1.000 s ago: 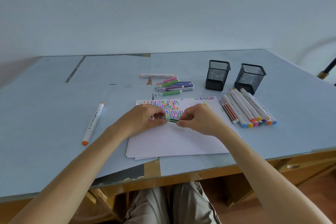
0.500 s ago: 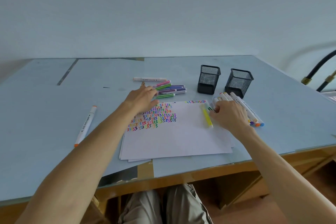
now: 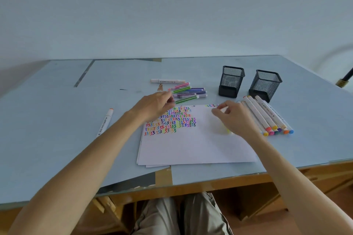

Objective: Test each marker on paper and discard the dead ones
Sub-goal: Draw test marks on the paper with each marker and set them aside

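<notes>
Right hand [image 3: 236, 118] now lifting blurred yellow marker [image 3: 223, 129], grip unclear, left hand [image 3: 155, 106] fingers relaxed, tips blurred.

My white sheet of paper [image 3: 191, 145] is covered top-left in rows of little zigzag squiggles, red, orange, green, blue, purple, pink. The table's flat top [image 3: 57, 120] is pale blue with a wooden edge. Two black wire-mesh pen cups [image 3: 231, 81] sit at the back. The fat white markers [image 3: 267, 116] have orange, pink, yellow, purple and blue end caps. The thin pens [image 3: 188, 92] run green, pink and dark purple. One lone white marker [image 3: 105, 124] has an orange tip.
</notes>
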